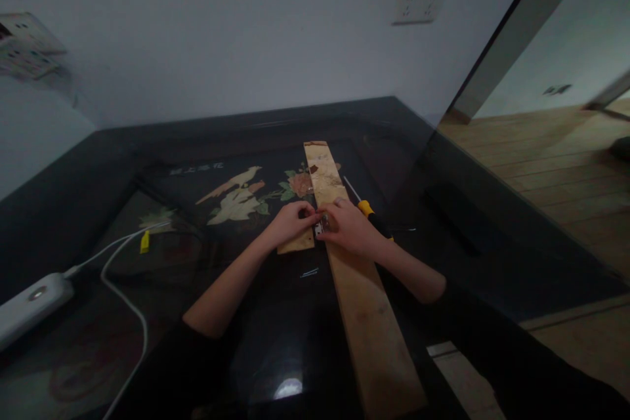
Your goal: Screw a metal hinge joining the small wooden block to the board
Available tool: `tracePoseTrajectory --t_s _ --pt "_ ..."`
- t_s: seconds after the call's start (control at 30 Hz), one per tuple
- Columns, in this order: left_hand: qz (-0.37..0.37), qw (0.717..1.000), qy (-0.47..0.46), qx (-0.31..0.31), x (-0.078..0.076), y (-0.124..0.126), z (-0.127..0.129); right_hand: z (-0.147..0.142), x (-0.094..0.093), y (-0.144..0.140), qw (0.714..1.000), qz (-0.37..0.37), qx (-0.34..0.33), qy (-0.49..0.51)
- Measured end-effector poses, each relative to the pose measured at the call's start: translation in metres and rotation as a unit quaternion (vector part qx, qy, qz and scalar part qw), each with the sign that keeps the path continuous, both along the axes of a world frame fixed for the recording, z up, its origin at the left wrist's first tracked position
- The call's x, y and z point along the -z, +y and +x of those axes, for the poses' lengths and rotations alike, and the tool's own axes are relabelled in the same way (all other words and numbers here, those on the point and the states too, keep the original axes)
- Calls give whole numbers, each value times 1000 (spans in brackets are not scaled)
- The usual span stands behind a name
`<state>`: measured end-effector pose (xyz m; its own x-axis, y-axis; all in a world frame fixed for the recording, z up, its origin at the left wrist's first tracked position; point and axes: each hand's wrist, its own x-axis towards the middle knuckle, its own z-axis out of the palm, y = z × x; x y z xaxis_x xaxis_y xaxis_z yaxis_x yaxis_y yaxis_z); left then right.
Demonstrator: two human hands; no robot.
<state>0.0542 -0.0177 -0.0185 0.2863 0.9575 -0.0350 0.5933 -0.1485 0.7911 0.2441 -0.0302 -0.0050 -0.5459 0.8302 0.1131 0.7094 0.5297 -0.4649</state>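
Here we note a small metal hinge (319, 228) lying at the joint between a long wooden plank (367, 315) and a short wooden piece (296, 243), near the middle of the dark glossy tabletop (275, 335). Our left hand (290, 223) rests on the short piece with fingertips pinched together right at the hinge; what the pinch encloses is too small to tell. Our right hand (350, 226) lies on the plank, fingers curled and meeting the left fingertips; whether its grip holds anything we cannot tell. Just behind the right hand a screwdriver (367, 209) with a yellow and black handle lies on the tabletop, beside the plank. A bird-and-flower inlay (241, 197) shows in the tabletop left of the plank. Far left, a white power strip (29, 305) with a white cable (123, 295). A wall socket (418, 4) sits above.
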Motion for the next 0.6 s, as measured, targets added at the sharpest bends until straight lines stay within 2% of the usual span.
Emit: tracePoseTrajectory --t_s 0.2,0.4,0.6 --pt "3 1000 12 13 -2 1 -3 -2 0 1 1000 11 -3 11" --pt "-7 999 18 36 -9 4 -12 1 0 2 1000 -8 -13 23" --pt "61 992 105 -23 -19 -10 -43 3 -1 2 999 -17 -12 40"
